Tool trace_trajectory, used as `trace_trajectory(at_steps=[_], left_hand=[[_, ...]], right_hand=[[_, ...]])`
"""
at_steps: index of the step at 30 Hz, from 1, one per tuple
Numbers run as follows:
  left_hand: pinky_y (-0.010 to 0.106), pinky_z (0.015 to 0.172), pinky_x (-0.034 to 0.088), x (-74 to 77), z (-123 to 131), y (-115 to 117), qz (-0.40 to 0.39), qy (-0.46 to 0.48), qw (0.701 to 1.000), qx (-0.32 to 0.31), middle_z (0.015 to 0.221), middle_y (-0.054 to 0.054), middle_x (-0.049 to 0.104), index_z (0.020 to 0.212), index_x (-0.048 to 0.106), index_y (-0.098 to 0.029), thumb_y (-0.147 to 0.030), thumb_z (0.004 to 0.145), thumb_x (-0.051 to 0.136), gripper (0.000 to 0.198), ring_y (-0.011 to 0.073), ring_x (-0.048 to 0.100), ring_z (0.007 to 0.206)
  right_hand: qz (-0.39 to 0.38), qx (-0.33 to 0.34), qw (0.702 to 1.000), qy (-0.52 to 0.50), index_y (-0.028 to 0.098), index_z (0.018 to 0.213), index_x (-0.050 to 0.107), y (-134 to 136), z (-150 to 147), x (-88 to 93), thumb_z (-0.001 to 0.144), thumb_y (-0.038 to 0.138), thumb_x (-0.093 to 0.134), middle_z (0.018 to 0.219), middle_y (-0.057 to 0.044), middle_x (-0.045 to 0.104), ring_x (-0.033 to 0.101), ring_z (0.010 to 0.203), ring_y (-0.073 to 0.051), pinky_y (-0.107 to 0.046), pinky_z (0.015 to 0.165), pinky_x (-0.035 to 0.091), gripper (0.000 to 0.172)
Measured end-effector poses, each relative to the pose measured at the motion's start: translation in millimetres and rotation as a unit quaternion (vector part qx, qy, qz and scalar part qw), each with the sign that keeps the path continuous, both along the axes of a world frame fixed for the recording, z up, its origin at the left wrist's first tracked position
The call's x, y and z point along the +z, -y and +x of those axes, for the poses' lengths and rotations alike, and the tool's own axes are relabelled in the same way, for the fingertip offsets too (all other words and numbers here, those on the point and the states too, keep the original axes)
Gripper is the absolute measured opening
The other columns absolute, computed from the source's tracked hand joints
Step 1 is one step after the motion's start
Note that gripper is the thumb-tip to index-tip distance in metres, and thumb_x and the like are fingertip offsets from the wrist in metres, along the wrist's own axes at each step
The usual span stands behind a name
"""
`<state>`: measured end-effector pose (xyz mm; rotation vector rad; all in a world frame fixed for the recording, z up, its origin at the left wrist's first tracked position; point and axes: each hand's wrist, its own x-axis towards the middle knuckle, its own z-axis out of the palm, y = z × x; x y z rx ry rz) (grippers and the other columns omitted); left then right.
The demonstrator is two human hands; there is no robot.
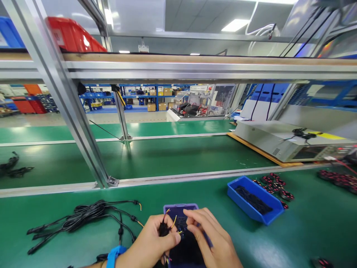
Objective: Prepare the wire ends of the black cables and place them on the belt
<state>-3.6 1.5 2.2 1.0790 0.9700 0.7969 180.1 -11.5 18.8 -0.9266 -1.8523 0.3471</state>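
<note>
My left hand (156, 238) is closed around black cable ends (164, 229). Short yellow and red bare-ended wires stick out past its thumb and fingers. Just to the right, my right hand (213, 238) has its thumb and fingers brought together in a pinch. Whatever may be between those fingertips is too small or hidden to make out. Both hands are over a purple-blue bin (181, 206) with small dark pieces inside, partly covered by the hands. A bundle of black cables (89, 216) with strain reliefs and coloured wire ends lies left of my left hand.
A blue bin (251, 199) of black pieces stands to the right, beside small black-and-red coils (275, 184). More coils (338, 180) lie farther right. A grey instrument (290, 139) sits behind on a wooden board. A metal post (80, 123) rises at left, carrying a shelf (178, 67) overhead.
</note>
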Motion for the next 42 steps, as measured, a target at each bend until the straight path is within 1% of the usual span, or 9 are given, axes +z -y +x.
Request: trace_trajectory(at_steps=[6, 11, 14, 19, 24, 31, 35, 38, 42], left_hand=[[0.015, 0.034, 0.028, -1.8, -0.7, 1.4, 0.005, 0.002, 1.000, 0.006, 0.048, -0.011, 0.043, 0.068, 0.050, -0.019, -0.062, 0.061, 0.082, 0.054, 0.0019, 0.031, 0.035], [0.014, 0.035, 0.029, 0.8, -1.2, 2.5, 0.012, 0.006, 1.000, 0.006, 0.051, -0.010, 0.045, 0.068, 0.052, -0.018, -0.061, 0.063, 0.082, 0.052, 0.0019, 0.033, 0.037], [0.015, 0.034, 0.028, 2.1, -0.4, 2.0, 0.008, 0.008, 1.000, 0.007, 0.050, -0.010, 0.045, 0.068, 0.051, -0.018, -0.062, 0.061, 0.082, 0.054, 0.0020, 0.032, 0.036], [0.015, 0.034, 0.028, -2.6, 1.6, 0.6, 0.013, 0.011, 1.000, 0.007, 0.051, -0.009, 0.046, 0.066, 0.053, -0.018, -0.062, 0.059, 0.083, 0.054, 0.0022, 0.033, 0.036], [0.017, 0.037, 0.029, -8.4, 1.6, 1.3, 0.029, 0.013, 0.999, 0.010, 0.049, -0.010, 0.042, 0.066, 0.055, -0.018, -0.057, 0.062, 0.083, 0.048, 0.0031, 0.032, 0.036], [0.017, 0.040, 0.029, 0.6, -2.1, 2.3, 0.055, -0.011, 0.998, -0.011, 0.053, -0.009, 0.043, 0.066, 0.055, -0.018, -0.049, 0.068, 0.081, 0.041, 0.0038, 0.033, 0.040], [0.018, 0.043, 0.032, 2.8, -3.2, 0.9, 0.034, -0.040, 0.998, -0.025, 0.059, -0.007, 0.048, 0.071, 0.055, -0.018, -0.046, 0.071, 0.078, 0.036, 0.0048, 0.034, 0.043], [0.018, 0.045, 0.033, 6.2, -3.5, 0.2, 0.040, -0.028, 0.998, -0.030, 0.062, -0.007, 0.047, 0.071, 0.052, -0.018, -0.038, 0.071, 0.076, 0.030, 0.0050, 0.034, 0.047], [0.017, 0.045, 0.030, 10.3, -5.8, 1.6, 0.004, 0.011, 0.998, -0.059, 0.061, -0.008, 0.045, 0.080, 0.053, -0.019, -0.023, 0.072, 0.063, 0.013, 0.0070, 0.038, 0.050]], right_hand=[[-0.022, 0.029, 0.999, 0.024, 0.024, 0.121, 0.061, 0.9, 1.3, 2.2, 0.101, 0.017, 0.047, 0.087, -0.004, 0.070, 0.068, 0.079, -0.017, -0.025, 0.075, 0.057, 0.025], [-0.018, 0.028, 0.999, 0.023, 0.024, 0.117, 0.061, 0.5, 2.4, -0.7, 0.099, 0.016, 0.048, 0.086, -0.003, 0.070, 0.068, 0.077, -0.017, -0.025, 0.073, 0.057, 0.024], [-0.026, 0.028, 0.999, 0.022, 0.024, 0.116, 0.062, 0.5, 1.8, 0.5, 0.099, 0.016, 0.048, 0.086, -0.004, 0.071, 0.069, 0.077, -0.017, -0.025, 0.073, 0.057, 0.023], [-0.026, 0.021, 0.999, 0.018, 0.024, 0.105, 0.063, -0.9, 0.1, 3.4, 0.099, 0.017, 0.048, 0.090, -0.004, 0.073, 0.069, 0.080, -0.018, -0.025, 0.075, 0.057, 0.018], [-0.046, 0.020, 0.998, 0.023, 0.024, 0.097, 0.062, -0.4, -0.7, 3.3, 0.099, 0.017, 0.046, 0.086, -0.002, 0.071, 0.068, 0.077, -0.017, -0.023, 0.071, 0.056, 0.018], [-0.070, 0.028, 0.997, 0.032, 0.024, 0.092, 0.061, 0.4, 0.8, 1.2, 0.098, 0.017, 0.047, 0.084, -0.003, 0.070, 0.067, 0.077, -0.017, -0.022, 0.065, 0.054, 0.017], [-0.090, 0.053, 0.994, 0.034, 0.024, 0.094, 0.065, 1.7, 1.8, 4.2, 0.097, 0.017, 0.049, 0.085, -0.003, 0.071, 0.068, 0.078, -0.017, -0.023, 0.068, 0.055, 0.018], [-0.107, 0.064, 0.992, 0.021, 0.024, 0.095, 0.069, 2.3, 1.1, 7.1, 0.098, 0.018, 0.048, 0.083, -0.003, 0.073, 0.070, 0.079, -0.018, -0.024, 0.071, 0.057, 0.022], [-0.121, 0.087, 0.989, 0.003, 0.023, 0.097, 0.070, 0.6, -1.7, 4.4, 0.092, 0.017, 0.057, 0.086, -0.004, 0.074, 0.071, 0.075, -0.016, -0.020, 0.063, 0.056, 0.015]])
